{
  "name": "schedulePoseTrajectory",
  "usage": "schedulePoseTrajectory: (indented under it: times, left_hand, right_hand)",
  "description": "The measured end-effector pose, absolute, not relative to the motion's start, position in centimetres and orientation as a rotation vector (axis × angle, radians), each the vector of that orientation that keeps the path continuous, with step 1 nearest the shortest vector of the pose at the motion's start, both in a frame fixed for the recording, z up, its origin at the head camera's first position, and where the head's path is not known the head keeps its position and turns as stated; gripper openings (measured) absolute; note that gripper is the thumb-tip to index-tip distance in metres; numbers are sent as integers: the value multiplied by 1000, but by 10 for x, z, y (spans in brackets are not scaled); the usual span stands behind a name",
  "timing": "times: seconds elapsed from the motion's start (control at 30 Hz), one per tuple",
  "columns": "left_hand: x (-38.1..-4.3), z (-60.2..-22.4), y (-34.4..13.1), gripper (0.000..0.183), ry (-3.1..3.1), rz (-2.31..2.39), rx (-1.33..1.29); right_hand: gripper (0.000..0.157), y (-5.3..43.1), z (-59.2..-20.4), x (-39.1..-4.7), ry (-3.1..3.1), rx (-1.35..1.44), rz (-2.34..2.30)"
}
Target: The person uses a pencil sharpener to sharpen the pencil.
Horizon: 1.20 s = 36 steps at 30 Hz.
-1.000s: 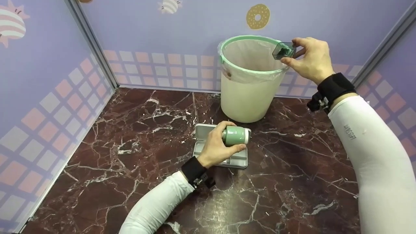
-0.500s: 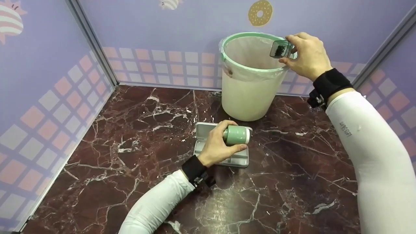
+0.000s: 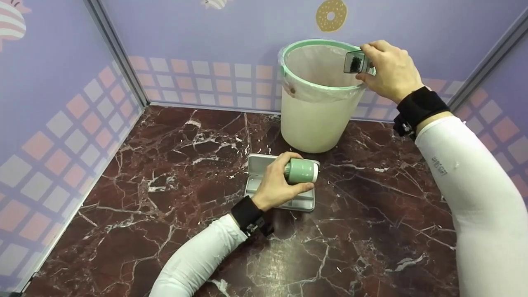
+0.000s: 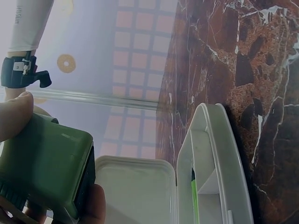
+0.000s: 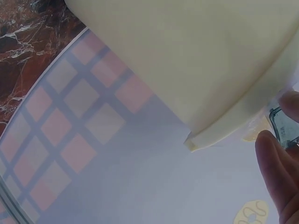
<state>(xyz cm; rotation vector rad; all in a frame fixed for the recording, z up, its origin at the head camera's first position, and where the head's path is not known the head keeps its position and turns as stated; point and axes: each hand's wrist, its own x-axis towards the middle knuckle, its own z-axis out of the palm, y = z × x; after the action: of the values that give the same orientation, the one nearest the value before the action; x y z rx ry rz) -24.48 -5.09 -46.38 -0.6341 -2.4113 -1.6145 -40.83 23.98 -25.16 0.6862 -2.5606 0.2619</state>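
Observation:
In the head view my left hand [image 3: 274, 185] grips a green pencil sharpener [image 3: 302, 170] with a white end, lying sideways over an open grey pencil case [image 3: 259, 164]. Up close in the left wrist view, the sharpener [image 4: 46, 158] shows a squarish green body, with fingers around it. My right hand [image 3: 394, 72] pinches a small clear shavings box [image 3: 353, 62] at the right side of the bin's mouth. Dark bits sit inside the box, which is tilted. Only part of the box [image 5: 285, 125] shows between the right-hand fingers in the right wrist view.
A cream waste bin [image 3: 315, 119] with a green rim and a clear liner stands against the back wall. Something bright green [image 4: 195, 200] lies in a compartment of the pencil case. Patterned panels [image 3: 206, 37] enclose the dark marbled tabletop [image 3: 198, 173].
My right hand has moved slightly left, and the clear box has turned so its dark contents face the view more. The left hand still holds the sharpener in nearly the same place.

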Motion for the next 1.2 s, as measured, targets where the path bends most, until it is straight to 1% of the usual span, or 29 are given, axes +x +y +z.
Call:
schedulePoseTrajectory:
  times: [0.3,0.5,0.97,1.2]
  left_hand:
    - [-244,-464,-51,71,-2412,-1610,-630]
    - [-244,-463,-51,71,-2403,-1604,-639]
    - [-244,-463,-51,70,-2406,-1631,-633]
    - [-243,-463,-50,70,-2410,-1662,-634]
  right_hand:
    - [59,236,-250,-409,-2502,755,179]
    - [62,231,-247,-409,-2506,783,63]
    - [63,227,-242,-411,-2506,842,-213]
    - [55,225,-241,-409,-2463,906,-310]
